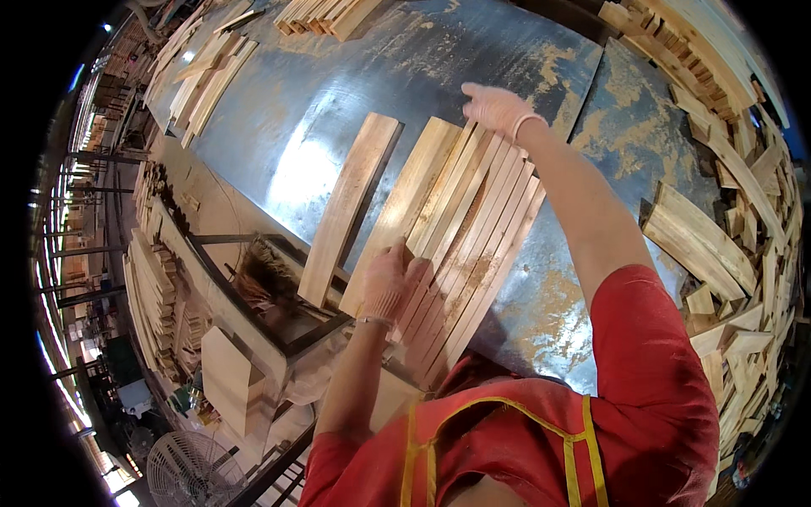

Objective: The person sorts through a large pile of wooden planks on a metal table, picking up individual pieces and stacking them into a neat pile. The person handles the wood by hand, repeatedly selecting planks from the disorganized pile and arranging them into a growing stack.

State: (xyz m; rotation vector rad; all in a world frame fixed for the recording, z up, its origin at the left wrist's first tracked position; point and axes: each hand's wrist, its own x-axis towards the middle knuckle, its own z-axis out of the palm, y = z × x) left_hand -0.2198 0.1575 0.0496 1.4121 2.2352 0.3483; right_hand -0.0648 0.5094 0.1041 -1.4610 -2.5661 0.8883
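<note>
On the metal table a row of narrow wooden strips (486, 228) lies side by side, slanting from far right to near left. A wider pale board (405, 190) lies along the left side of the row. My left hand (390, 285), in a pale knit glove, is closed at the near part of the row, its fingers curled over a strip's edge; its undersides are hidden. At the far ends, my right hand (498, 110), also gloved, reaches over with fingers stretched leftward. Left of the row, a separate board (351, 207) lies apart, its near end past the table edge.
Sawdust is scattered on the metal table (473, 42). Stacked strips (325, 17) lie at the far edge, more boards (211, 84) at far left. Offcuts (752, 211) pile up on the right. A fan (190, 469) stands at lower left, near a pale block (228, 380).
</note>
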